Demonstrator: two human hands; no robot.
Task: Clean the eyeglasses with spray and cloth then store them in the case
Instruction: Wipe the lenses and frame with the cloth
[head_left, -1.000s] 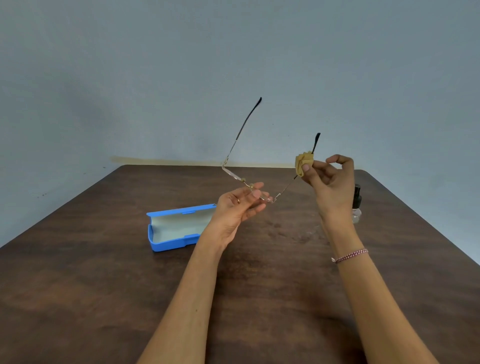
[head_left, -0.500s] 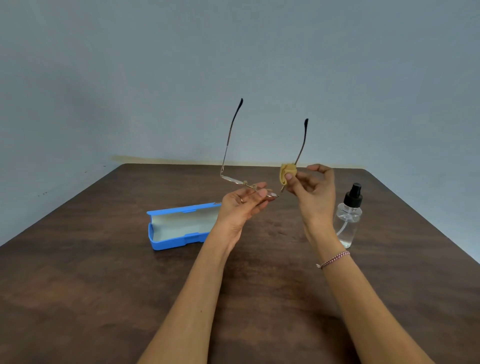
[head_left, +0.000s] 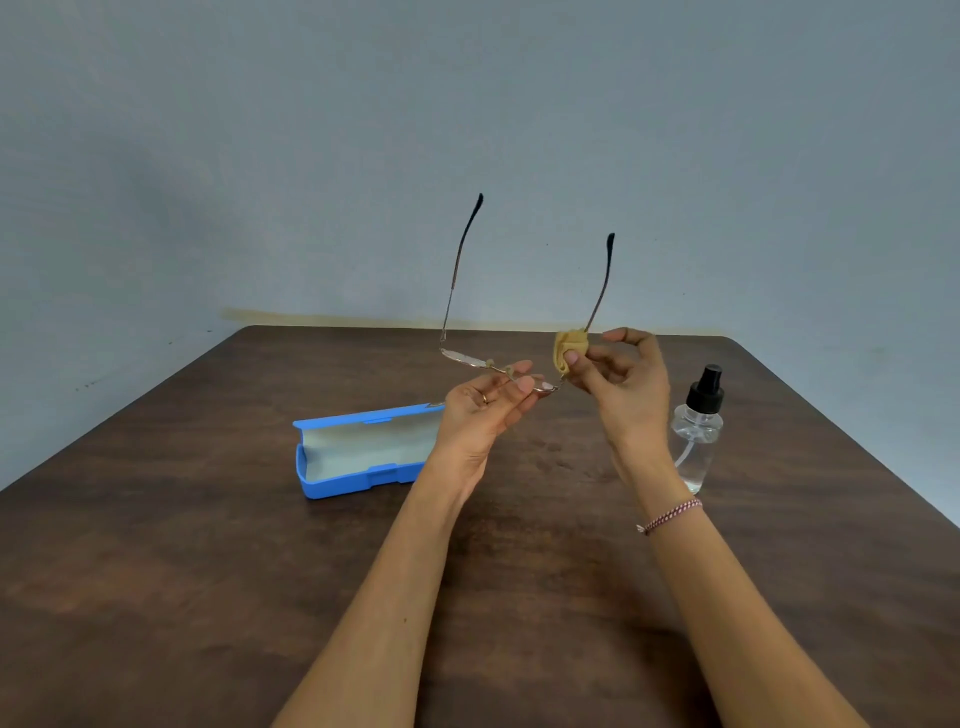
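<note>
A dark wooden table (head_left: 208, 571) is carrying everything, its far edge meeting a grey wall. A blue case (head_left: 358, 480) is lying open left of the table's middle, its pale lining facing up and its right end passing behind the left hand (head_left: 483, 415). A clear spray bottle (head_left: 696, 447) with a black nozzle is standing upright nearer the right edge, just behind the right wrist. The eyeglasses (head_left: 465, 358) are being held in the air above the table's middle, lenses down and both temples pointing up toward the wall. The left hand is pinching the frame near the bridge, thumb and fingertips closed on the metal. The right hand (head_left: 628, 395) is pinching a small yellow cloth (head_left: 569, 351) folded round the right end of the frame, where the temple is rising from it. A beaded bracelet (head_left: 670, 515) is circling the right wrist, and a ring (head_left: 484, 399) is showing on a left finger.
</note>
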